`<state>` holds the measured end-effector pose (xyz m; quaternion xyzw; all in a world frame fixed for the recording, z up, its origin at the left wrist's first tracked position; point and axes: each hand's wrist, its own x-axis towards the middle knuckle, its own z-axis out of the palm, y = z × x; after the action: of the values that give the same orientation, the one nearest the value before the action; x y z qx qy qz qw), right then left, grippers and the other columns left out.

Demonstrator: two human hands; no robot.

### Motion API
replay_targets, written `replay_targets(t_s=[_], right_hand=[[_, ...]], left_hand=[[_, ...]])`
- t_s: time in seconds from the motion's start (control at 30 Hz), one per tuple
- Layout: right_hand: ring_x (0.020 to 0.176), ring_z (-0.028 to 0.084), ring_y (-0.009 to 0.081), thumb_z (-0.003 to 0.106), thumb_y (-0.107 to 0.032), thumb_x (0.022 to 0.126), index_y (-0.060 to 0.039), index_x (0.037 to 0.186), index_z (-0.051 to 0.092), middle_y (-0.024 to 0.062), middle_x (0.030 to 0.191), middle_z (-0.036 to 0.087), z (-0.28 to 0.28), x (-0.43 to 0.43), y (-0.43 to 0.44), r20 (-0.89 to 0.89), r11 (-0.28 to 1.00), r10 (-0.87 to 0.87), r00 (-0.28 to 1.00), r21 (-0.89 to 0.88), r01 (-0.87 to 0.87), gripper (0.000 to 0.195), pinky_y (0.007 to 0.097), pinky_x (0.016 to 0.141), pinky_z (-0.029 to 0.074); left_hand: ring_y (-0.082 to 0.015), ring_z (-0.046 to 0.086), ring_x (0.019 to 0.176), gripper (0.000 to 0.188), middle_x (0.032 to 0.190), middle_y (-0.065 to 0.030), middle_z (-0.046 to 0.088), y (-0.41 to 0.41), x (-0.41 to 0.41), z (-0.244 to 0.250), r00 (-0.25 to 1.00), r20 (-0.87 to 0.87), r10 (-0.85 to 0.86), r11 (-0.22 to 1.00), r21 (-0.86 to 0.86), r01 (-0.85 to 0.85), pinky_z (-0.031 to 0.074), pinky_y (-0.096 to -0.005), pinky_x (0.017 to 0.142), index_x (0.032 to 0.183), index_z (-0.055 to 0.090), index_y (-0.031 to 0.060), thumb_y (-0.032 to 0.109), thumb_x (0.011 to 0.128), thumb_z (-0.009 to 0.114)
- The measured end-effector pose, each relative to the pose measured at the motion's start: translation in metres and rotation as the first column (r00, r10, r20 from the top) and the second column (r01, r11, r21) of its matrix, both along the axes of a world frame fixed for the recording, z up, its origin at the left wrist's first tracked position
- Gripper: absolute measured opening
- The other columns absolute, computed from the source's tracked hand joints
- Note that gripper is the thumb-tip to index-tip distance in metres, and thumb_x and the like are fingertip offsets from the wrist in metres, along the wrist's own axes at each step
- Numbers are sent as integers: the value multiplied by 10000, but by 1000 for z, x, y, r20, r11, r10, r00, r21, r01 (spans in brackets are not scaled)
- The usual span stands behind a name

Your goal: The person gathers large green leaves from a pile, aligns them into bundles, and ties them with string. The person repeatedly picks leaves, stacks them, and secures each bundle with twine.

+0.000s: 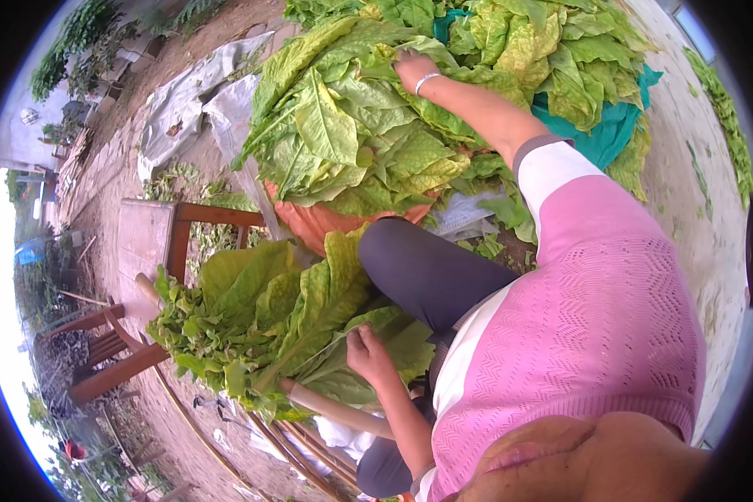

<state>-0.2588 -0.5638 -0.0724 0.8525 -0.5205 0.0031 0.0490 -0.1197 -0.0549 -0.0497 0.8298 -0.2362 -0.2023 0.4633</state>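
My left hand (369, 356) pinches a thin pale string (329, 355) between thumb and fingers. The string runs down to a row of large green tobacco leaves (301, 314), their stem ends bunched along a wooden pole (339, 408). The pole crosses in front of my lap, its far end resting by a wooden stool. My right arm stretches out to a big heap of yellow-green tobacco leaves (376, 138). There my right hand (414, 69), with a bracelet at the wrist, touches leaves on top; whether its fingers are closed on one is unclear.
A wooden stool (144, 245) stands beyond the pole, and a wooden chair (119, 370) beside it. Orange cloth (320, 219) and teal cloth (602, 135) lie under the leaf heaps. Several loose poles (301, 452) lie on the ground near my leg. Plastic sheeting (182, 106) spreads over the dirt.
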Motion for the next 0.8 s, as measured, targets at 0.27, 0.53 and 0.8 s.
replay_targets(t_s=[0.27, 0.53, 0.8], right_hand=[[1005, 530, 289, 498, -70, 772, -111, 1108, 561, 131, 1162, 472, -30, 7, 21, 65, 994, -68, 996, -79, 73, 344, 411, 808, 450], [966, 561, 332, 551, -136, 742, -17, 1010, 588, 206, 1092, 555, 23, -2, 24, 342, 989, -81, 936, -87, 118, 296, 427, 811, 463], [771, 621, 280, 595, -44, 699, -68, 996, 605, 139, 847, 630, 151, 163, 301, 455, 312, 879, 143, -320, -895, 298, 373, 668, 493]], left_hand=[[-147, 467, 498, 186, 565, -91, 515, 18, -7, 8, 998, 27, -58, 997, 60, 56, 406, -291, 495, 815, 604, -16, 152, 849, 531], [-225, 466, 498, 199, 584, -139, 520, 20, -14, 14, 998, 34, -55, 998, -5, 55, 411, -329, 509, 766, 577, -21, 161, 840, 549], [-396, 559, 675, 251, 715, -194, 583, 3, 2, 91, 874, 404, -269, 943, 296, 153, 433, -470, 599, 756, 557, 39, 273, 840, 521]])
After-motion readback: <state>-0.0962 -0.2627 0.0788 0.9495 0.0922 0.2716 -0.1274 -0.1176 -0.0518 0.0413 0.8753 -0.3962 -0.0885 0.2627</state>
